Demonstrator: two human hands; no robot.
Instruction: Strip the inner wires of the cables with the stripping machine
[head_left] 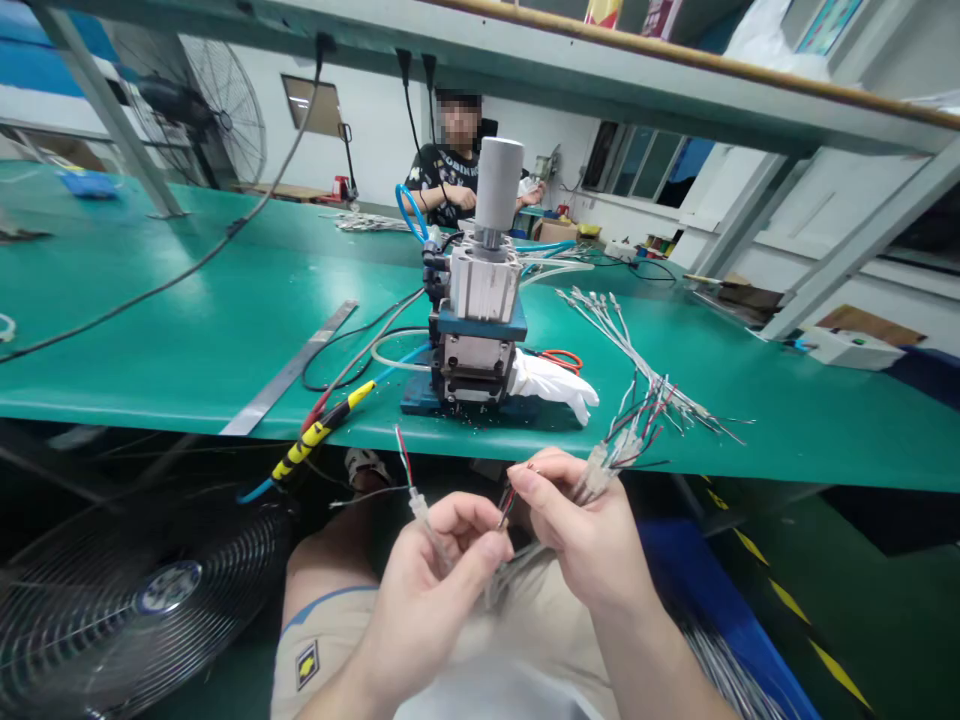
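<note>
Above my lap, my left hand [450, 570] is closed on a cable [421, 512] with a clear sleeve and loose red, white and black wire ends. Its thumb and finger also pinch thin wires [508, 503] that run across to my right hand [581, 520]. That hand is closed too, its thumb and forefinger on the same wires. Several cables with clear connectors [598, 468] lie held in its palm, their stripped coloured ends pointing up and right. Beyond both hands stands a pneumatic press [482, 330] with a grey cylinder on top.
A bundle of cables [637, 350] lies on the green table [187, 350], right of the press, near a white glove [555, 383]. A steel ruler [292, 365] and a yellow-black taped hose [322, 432] are left. Below are a fan [169, 590] and a blue bin [705, 580]. A person [450, 170] sits opposite.
</note>
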